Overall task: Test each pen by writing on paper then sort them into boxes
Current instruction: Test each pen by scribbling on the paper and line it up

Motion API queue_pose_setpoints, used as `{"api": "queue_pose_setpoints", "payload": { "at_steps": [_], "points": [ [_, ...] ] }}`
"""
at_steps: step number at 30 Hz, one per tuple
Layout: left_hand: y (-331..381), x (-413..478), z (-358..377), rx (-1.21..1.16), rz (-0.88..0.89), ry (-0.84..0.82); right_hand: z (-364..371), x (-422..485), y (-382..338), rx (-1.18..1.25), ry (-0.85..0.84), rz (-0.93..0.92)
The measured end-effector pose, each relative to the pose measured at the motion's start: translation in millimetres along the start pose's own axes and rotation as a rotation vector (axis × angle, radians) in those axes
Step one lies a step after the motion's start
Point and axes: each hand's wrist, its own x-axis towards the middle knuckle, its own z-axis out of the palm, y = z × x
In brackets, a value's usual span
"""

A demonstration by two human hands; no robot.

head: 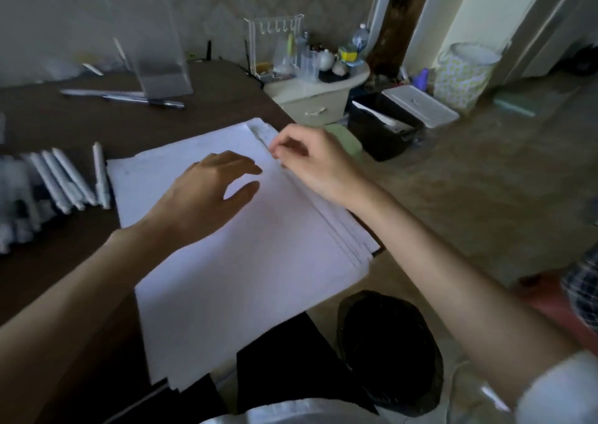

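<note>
- Head view: a stack of white paper (pixel 242 278) lies at an angle on the dark table (pixel 226 100), its near end hanging over the table's edge.
- The left hand (pixel 207 193) is over the top sheet, fingers relaxed and the thumb held apart from them; I cannot tell whether it touches the sheet.
- The right hand (pixel 310 161) sits at the stack's right edge near the far corner, fingers curled, thumb and forefinger pinching the sheet edges.
- A row of white pens (pixel 68 181) lies just left of the stack.
- More loose pens (pixel 123 97) lie farther back beside a clear box (pixel 161 54).
</note>
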Motion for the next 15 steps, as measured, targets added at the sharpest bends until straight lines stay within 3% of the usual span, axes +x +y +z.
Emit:
{"api": "queue_pose_setpoints", "payload": {
  "at_steps": [5,8,15],
  "points": [
    [-51.0,-42.5,-15.2,0.054,-0.167,0.076,66.3,57.4,-21.5,-0.065,-0.272,-0.097],
    [-66.3,-55.6,-16.6,0.093,-0.24,0.078,100.1,84.9,-22.4,-0.069,-0.319,-0.116],
    [-82.8,-63.9,-4.5,0.156,-0.259,0.106,157.7,160.5,-19.1,-0.252,-0.051,-0.205]
  ]
}}
